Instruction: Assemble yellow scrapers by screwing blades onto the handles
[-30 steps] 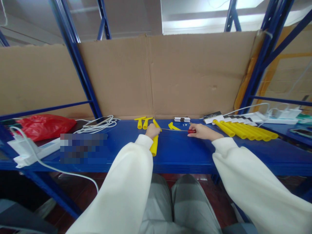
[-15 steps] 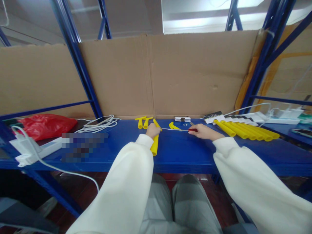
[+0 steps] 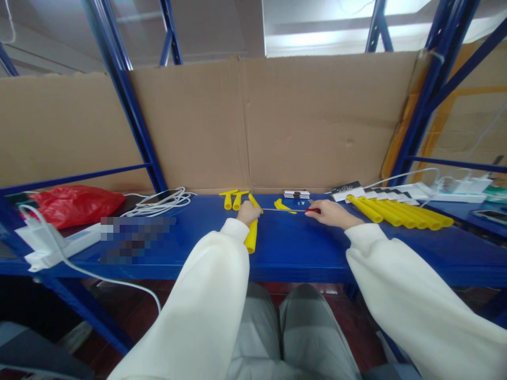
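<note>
My left hand [image 3: 249,212] is closed around a yellow T-shaped piece [image 3: 251,238], whose tubular end points toward me. My right hand [image 3: 329,214] grips the red handle of a screwdriver [image 3: 285,210]. Its thin metal shaft runs left, and the tip meets the yellow piece beside my left fingers; the exact contact is hidden. Behind the shaft lies a loose yellow part [image 3: 280,203]. A few tiny bits [image 3: 301,203] rest near it. Two yellow T-shaped pieces [image 3: 236,200] stand to the left of my left hand.
On the right, several yellow tubes [image 3: 400,211] lie in a row by black-and-white packets [image 3: 348,190]. A small black-and-white stack [image 3: 296,195] sits at the back. A red bag [image 3: 79,205], white cables [image 3: 174,201] and a power strip [image 3: 83,238] are left. Cardboard [image 3: 317,121] walls the back.
</note>
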{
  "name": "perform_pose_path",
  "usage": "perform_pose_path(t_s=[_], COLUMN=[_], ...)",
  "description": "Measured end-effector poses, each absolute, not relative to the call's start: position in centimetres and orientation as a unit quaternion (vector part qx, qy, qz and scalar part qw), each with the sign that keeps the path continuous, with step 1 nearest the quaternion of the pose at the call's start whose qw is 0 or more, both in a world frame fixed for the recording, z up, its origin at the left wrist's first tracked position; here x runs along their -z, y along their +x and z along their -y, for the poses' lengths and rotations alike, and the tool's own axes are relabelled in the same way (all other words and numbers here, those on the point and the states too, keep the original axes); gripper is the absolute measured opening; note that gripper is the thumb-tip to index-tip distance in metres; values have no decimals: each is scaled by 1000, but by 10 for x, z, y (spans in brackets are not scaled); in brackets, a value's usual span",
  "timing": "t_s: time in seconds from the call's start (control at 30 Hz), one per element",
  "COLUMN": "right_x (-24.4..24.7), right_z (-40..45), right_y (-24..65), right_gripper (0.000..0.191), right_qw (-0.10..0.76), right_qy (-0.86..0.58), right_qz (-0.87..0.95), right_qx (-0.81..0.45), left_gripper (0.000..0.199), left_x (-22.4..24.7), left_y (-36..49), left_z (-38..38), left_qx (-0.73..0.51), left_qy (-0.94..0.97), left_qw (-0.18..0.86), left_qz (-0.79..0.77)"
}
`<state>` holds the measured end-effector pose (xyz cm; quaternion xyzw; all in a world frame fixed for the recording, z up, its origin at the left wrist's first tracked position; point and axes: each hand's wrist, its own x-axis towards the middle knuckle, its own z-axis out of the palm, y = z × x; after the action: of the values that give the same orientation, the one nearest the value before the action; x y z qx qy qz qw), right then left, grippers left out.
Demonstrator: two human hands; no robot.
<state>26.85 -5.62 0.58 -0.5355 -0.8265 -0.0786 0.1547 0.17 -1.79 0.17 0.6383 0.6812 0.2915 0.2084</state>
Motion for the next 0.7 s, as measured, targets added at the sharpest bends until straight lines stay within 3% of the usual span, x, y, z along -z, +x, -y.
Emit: perform_pose_path(t_s=[0.2, 0.5, 0.7], right_x=[-3, 0, 0], right_z=[56, 51, 52], right_y=[266, 271, 268], right_gripper=[19, 14, 21], right_qw=[172, 189, 166], right_qy=[-540, -533, -524], right_qz=[824, 824, 835], right_qx=[9, 31, -4], left_gripper=[26, 28, 28], left_x=[-3, -3, -4], left_y=[2, 3, 2], left_z=[19, 20, 20], left_qx=[-283, -286, -296], left_qy=[638, 636, 625], left_qw=[199, 204, 201], left_qz=[-688, -687, -694])
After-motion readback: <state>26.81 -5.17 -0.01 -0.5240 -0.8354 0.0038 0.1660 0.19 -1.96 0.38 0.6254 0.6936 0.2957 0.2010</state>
